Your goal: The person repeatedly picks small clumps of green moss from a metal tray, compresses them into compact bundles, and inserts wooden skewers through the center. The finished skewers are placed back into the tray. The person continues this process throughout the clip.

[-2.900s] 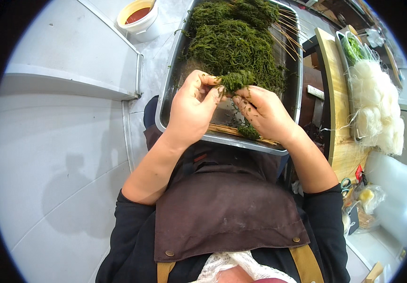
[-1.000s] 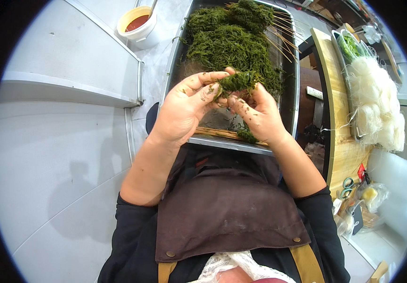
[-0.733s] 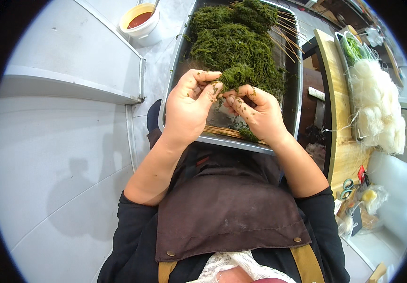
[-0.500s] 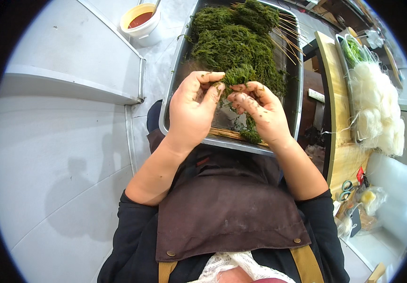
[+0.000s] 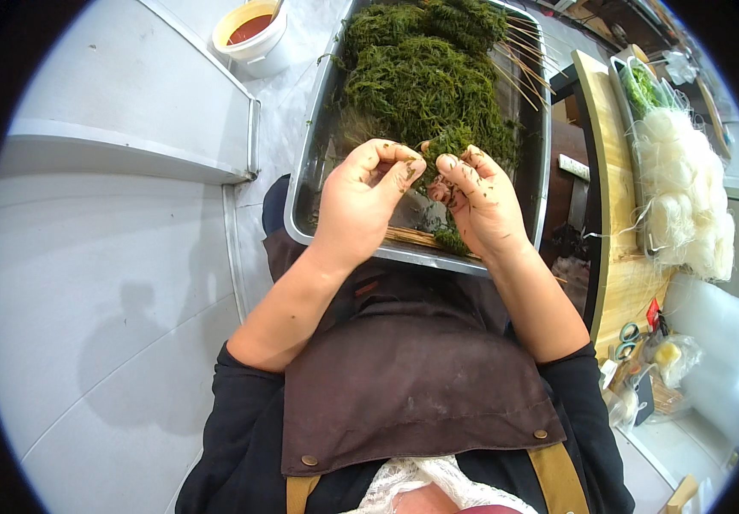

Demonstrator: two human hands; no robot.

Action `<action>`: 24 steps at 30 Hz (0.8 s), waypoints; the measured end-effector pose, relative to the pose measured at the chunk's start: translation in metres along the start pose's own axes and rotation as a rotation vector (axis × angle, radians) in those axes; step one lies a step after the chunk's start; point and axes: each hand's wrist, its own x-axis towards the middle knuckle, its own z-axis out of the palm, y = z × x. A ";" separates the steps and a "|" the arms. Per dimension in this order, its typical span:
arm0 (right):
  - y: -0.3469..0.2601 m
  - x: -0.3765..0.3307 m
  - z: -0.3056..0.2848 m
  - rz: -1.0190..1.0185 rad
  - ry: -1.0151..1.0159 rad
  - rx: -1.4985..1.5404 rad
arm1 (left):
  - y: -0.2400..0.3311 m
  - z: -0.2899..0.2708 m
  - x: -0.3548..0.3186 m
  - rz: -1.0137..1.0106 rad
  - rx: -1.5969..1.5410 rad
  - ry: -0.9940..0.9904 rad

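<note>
Several sticks [image 5: 517,86] already jutted from heaped seaweed [image 5: 421,77]; bare sticks [image 5: 412,237] lay inside the tray [image 5: 421,258]. Above it, my right hand [image 5: 485,201] pinched a tuft [image 5: 451,141]; whether my left hand [image 5: 357,193], beside it, gripped anything, I couldn't tell.

My right hand [image 5: 485,201] holds a small clump of green strands [image 5: 451,141] between thumb and fingers, over the near half of the metal tray [image 5: 545,146]. My left hand [image 5: 361,193] is just beside it, thumb and forefinger drawn together; whether they grip a strand cannot be determined. A green heap [image 5: 421,81] occupies the tray's far part. Thin sticks [image 5: 408,235] lie along its near edge.
</note>
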 end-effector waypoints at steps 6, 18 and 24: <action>0.000 -0.001 -0.013 0.046 -0.102 0.025 | 0.004 -0.011 0.007 -0.189 -0.238 -0.113; -0.001 0.002 -0.027 0.105 -0.070 -0.080 | -0.007 -0.007 0.006 -0.155 -0.060 -0.176; -0.008 -0.009 -0.039 0.034 -0.021 -0.533 | -0.020 -0.003 0.008 -0.125 -0.044 -0.196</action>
